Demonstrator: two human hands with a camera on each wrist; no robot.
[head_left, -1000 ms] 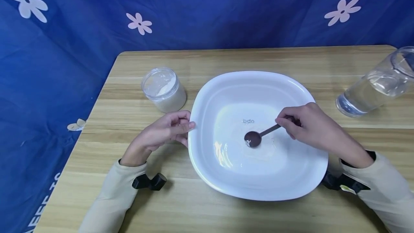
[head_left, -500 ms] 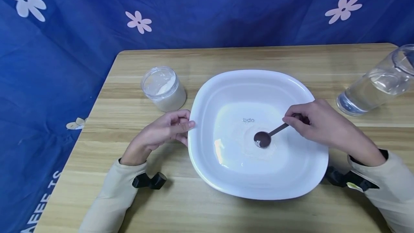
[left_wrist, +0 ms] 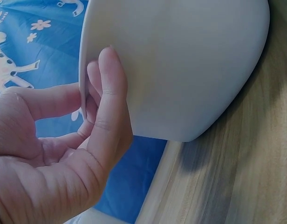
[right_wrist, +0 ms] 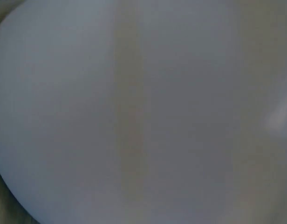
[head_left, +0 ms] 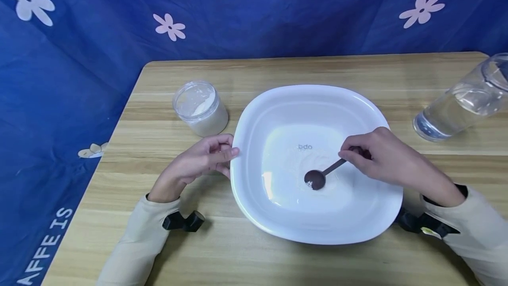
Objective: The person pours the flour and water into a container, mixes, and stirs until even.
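A wide white basin (head_left: 274, 114) stands on the wooden table, with a thin spread of white powder (head_left: 317, 158) on its bottom. My left hand (head_left: 206, 158) pinches the basin's left rim; in the left wrist view the thumb of that hand (left_wrist: 87, 135) is at the rim and the fingers are against the outer wall (left_wrist: 181, 70). With my right hand (head_left: 371, 153) I grip the handle of a dark brown measuring spoon (head_left: 315, 180), its bowl low over the basin's bottom with some white powder on it. Only the basin's white wall (right_wrist: 181, 116) fills the right wrist view, hiding the right hand.
Left of the basin's far side stands an open clear jar (head_left: 202, 109) of white powder. A clear glass pitcher (head_left: 456, 105) holding water is at the right. Behind the table (head_left: 166, 242) hangs a blue cloth (head_left: 238, 21) with white flowers.
My right hand moves the spoon rightward across the basin's bottom, then back left and nearer to me. The powder's pattern shifts. My left hand stays on the rim.
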